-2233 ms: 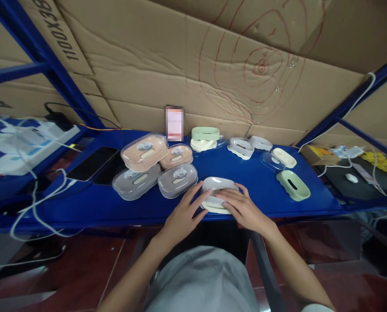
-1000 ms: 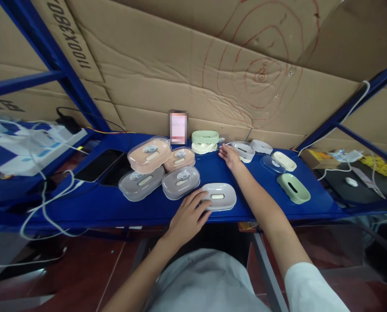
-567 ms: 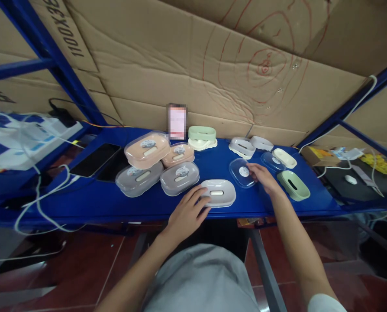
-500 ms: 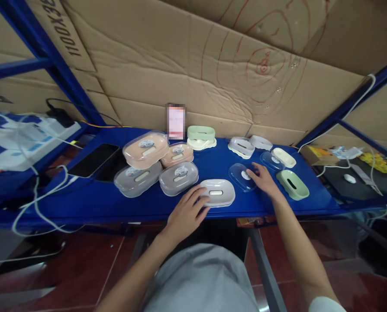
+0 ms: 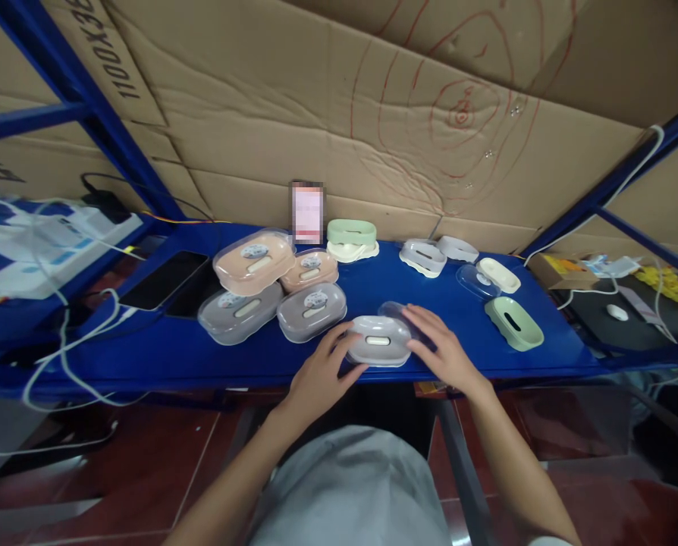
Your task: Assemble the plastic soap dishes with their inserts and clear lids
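Note:
A grey soap dish [image 5: 380, 341] sits near the front edge of the blue shelf [image 5: 174, 356]. My left hand [image 5: 319, 375] rests against its left side, fingers spread on its rim. My right hand [image 5: 441, 350] is at its right side, fingers extended over a clear plastic lid [image 5: 394, 311] that lies tilted on the dish's far right edge.
Four lidded soap boxes, two peach [image 5: 255, 262] and two grey [image 5: 312, 311], are grouped to the left. Loose green [image 5: 513, 323], cream [image 5: 499, 274] and grey [image 5: 423, 255] dish parts lie at the back and right. A phone [image 5: 162, 279] and white cables [image 5: 71, 341] lie at the left.
My right hand reached to the back, slid a clear lid across the shelf to the right of the dish, and now brings it onto the grey dish. The left hand stayed on the dish.

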Motion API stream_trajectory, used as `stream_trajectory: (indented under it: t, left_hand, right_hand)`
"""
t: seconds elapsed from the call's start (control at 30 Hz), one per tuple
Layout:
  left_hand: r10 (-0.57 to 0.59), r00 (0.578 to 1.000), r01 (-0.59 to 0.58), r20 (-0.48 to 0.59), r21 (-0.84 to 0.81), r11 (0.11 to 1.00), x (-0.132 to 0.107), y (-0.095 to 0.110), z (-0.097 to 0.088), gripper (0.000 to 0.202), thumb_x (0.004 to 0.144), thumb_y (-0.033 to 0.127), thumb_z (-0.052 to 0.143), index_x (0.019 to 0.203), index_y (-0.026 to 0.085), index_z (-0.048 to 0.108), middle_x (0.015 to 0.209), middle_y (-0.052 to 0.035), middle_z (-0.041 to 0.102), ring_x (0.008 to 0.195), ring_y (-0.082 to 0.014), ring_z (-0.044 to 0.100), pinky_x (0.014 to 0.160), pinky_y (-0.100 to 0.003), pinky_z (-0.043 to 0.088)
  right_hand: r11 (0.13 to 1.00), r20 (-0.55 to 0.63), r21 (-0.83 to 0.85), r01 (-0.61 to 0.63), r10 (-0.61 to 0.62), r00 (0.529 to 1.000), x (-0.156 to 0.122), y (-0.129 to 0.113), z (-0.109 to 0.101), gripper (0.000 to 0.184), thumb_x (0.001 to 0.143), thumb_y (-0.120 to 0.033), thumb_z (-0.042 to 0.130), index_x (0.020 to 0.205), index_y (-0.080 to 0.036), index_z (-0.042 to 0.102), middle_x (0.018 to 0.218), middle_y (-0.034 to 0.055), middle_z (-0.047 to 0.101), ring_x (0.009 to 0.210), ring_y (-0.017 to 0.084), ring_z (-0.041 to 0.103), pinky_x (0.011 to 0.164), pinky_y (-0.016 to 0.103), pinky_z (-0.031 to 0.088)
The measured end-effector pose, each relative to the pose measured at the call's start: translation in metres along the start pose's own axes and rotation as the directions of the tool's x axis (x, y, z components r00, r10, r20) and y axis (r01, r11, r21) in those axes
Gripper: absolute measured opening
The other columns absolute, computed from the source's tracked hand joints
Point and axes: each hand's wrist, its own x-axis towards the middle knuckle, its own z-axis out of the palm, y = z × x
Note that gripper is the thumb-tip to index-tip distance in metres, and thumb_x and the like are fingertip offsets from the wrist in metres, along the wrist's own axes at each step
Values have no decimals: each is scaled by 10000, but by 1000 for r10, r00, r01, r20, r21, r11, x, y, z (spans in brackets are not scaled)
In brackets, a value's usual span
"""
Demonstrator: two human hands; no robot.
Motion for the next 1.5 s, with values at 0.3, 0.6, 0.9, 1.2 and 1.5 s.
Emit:
stream_trajectory:
  t: [0.3,0.6,0.9,1.2,1.5]
  left_hand:
    - [-37,999,37,0,-79,996,0,-3,3,724,984,312,727,1609,335,363,1611,-116,500,1499,-277,518,1185,-444,512]
    - [-58,998,60,25,-74,995,3,-1,2,741,984,329,722,1626,333,352,1614,-117,513,1495,-287,522,1183,-450,511]
    - [105,921,-16,-375,233,972,-5,-4,-18,348,991,213,676,1326,279,610,1356,-118,653,1259,-300,648,1067,-478,515]
    - [31,839,181,-543,333,925,-9,-28,-32,373,955,225,714,1304,246,584,1361,-164,588,1276,-354,588,1028,-507,451]
    - [102,816,161,-569,394,905,-10,-32,-32,337,922,198,749,1240,208,640,1329,-167,616,1210,-326,623,996,-453,444]
  right_hand:
    - [959,51,-246,141,-133,990,4,-53,34,592,1082,-464,562,1641,-320,432,1696,103,433,1592,360,348,1232,636,378]
    - [954,86,-254,157,-140,986,3,-49,38,680,1071,-446,592,1688,-346,326,1719,114,389,1628,373,272,1250,675,353]
    - [970,-25,-105,219,-223,975,31,-24,5,725,1057,-384,629,1698,-371,293,1720,70,394,1621,346,301,1269,617,396]
    - [828,262,-120,548,-506,822,162,-65,28,576,1085,-441,582,1633,-372,421,1714,-3,409,1641,281,252,1335,611,143]
    - [862,215,-79,501,-476,853,180,-56,32,569,1128,-304,457,1672,-404,327,1757,2,321,1645,256,240,1313,575,167]
